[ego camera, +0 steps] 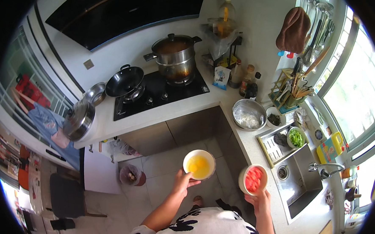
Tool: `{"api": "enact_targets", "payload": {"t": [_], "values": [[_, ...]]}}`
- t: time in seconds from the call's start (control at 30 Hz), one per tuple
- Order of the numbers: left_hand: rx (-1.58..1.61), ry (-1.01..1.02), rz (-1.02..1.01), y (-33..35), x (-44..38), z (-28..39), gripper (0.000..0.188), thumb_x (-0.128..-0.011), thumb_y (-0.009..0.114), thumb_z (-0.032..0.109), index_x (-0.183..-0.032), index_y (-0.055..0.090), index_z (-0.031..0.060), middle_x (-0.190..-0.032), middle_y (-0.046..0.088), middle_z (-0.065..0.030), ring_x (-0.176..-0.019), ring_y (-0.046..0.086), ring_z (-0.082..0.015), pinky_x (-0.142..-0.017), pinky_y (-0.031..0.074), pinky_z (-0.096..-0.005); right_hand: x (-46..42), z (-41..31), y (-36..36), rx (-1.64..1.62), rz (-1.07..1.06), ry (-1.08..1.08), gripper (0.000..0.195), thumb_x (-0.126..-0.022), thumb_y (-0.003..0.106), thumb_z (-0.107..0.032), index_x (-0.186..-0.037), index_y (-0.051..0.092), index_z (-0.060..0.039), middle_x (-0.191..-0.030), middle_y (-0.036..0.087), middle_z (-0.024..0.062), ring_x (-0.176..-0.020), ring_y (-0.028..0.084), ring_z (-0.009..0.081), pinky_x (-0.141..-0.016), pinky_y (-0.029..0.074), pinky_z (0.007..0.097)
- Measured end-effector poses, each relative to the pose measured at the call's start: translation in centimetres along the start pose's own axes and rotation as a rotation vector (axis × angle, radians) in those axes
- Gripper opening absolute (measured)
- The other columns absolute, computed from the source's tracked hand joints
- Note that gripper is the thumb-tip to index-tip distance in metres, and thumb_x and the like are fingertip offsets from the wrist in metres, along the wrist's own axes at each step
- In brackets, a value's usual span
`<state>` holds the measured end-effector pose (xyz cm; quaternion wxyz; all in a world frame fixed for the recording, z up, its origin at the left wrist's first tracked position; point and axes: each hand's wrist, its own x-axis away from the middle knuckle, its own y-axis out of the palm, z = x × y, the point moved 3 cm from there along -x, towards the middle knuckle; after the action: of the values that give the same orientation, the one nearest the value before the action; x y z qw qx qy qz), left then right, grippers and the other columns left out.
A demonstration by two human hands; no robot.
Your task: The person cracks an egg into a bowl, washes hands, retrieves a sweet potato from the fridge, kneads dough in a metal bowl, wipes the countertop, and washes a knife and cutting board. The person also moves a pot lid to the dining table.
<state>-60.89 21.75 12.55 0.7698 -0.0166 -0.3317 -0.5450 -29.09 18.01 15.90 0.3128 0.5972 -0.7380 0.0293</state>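
My left hand [184,181] grips the lower left rim of a white bowl [212,171] over the floor; raw eggs [199,167] with yellow yolks lie in it. At the counter's edge beside the sink, my right hand [259,199] holds a second light bowl [242,181] filled with chopped red pieces [253,180] that look like tomato. Both bowls are tilted towards the camera. The two bowls are apart. Parts of my fingers are hidden under the bowls.
A black wok [124,82] and a lidded steamer pot [176,60] stand on the gas hob [156,96]. Right of me are a steel sink [301,183], a bowl of chopped greens [296,137] and a metal bowl [249,114]. A waste bin [140,179] stands on the floor.
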Motion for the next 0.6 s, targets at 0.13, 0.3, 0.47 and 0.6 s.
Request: {"api": "enact_targets", "payload": {"t": [0.13, 0.3, 0.47, 0.6], "values": [[0.046, 0.066, 0.064, -3.2, -3.9, 4.2, 0.033, -0.076, 0.049, 0.005, -0.107, 0.044, -0.0032, -0.091, 0.059, -0.0167, -0.073, 0.064, -0.0262, -0.066, 0.058, -0.0329, -6.0, -0.8, 10.2, 0.045, -0.196, 0.055, 0.031, -0.087, 0.045, -0.015, -0.111, 0.048, 0.0032, -0.094, 0.063, 0.0151, -0.074, 0.066, 0.0233, -0.066, 0.056, 0.0331], [0.147, 0.038, 0.122, -5.7, -10.4, 7.0, 0.039, -0.074, 0.049, 0.001, -0.112, 0.04, 0.0004, -0.094, 0.058, -0.0163, -0.071, 0.064, -0.0256, -0.064, 0.059, -0.0326, -15.2, -1.4, 19.5, 0.071, -0.313, 0.056, 0.03, -0.086, 0.042, -0.013, -0.111, 0.045, 0.0032, -0.095, 0.061, 0.0163, -0.078, 0.066, 0.0247, -0.069, 0.056, 0.0345], [0.143, 0.017, 0.13, -4.3, -17.1, 9.8, 0.039, -0.074, 0.05, 0.001, -0.112, 0.04, 0.001, -0.095, 0.058, -0.0158, -0.073, 0.064, -0.0256, -0.065, 0.058, -0.0322, -25.7, -1.7, 24.8, 0.001, -0.21, 0.031, 0.03, -0.087, 0.039, -0.01, -0.114, 0.041, 0.0011, -0.094, 0.061, 0.0168, -0.076, 0.066, 0.0257, -0.068, 0.057, 0.0351], [0.157, -0.023, 0.042, -2.6, -23.5, 11.3, 0.041, -0.074, 0.05, 0.0, -0.114, 0.04, 0.0027, -0.098, 0.058, -0.0151, -0.079, 0.064, -0.0252, -0.069, 0.058, -0.0338, -33.5, -2.0, 28.0, -0.005, -0.092, 0.015, 0.024, -0.088, 0.038, -0.009, -0.11, 0.04, 0.0001, -0.095, 0.061, 0.0181, -0.078, 0.066, 0.0266, -0.069, 0.057, 0.0366]]}}
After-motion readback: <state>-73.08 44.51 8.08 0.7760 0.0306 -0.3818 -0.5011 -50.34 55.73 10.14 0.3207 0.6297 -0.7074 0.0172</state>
